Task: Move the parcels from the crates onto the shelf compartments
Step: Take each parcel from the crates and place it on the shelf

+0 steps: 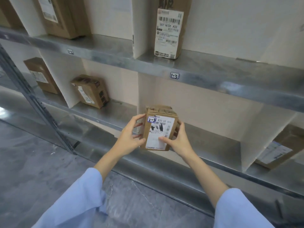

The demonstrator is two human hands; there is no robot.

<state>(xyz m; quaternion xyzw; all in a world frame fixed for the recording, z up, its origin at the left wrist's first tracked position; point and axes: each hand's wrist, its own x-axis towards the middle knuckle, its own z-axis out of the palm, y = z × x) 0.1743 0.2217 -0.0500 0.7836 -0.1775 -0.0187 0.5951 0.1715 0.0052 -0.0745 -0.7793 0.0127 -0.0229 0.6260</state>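
Observation:
A small brown cardboard parcel (159, 127) with a white shipping label and a handwritten tag stands upright at the front of the lower shelf (213, 142), in the compartment under the label 1-3 (174, 75). My left hand (131, 136) grips its left side, fingers curled round the edge. On the parcel's right side is my right hand (176, 139), its thumb pressed on the label. Whether the parcel rests on the shelf or hangs just above it cannot be told.
Other parcels stand in neighbouring compartments: one upright on the upper shelf (169, 32), one to the left on the lower shelf (90, 91), one at the far right (279, 148). White dividers (256, 134) separate compartments. Grey floor lies below, with a shelf post (32, 99) at left.

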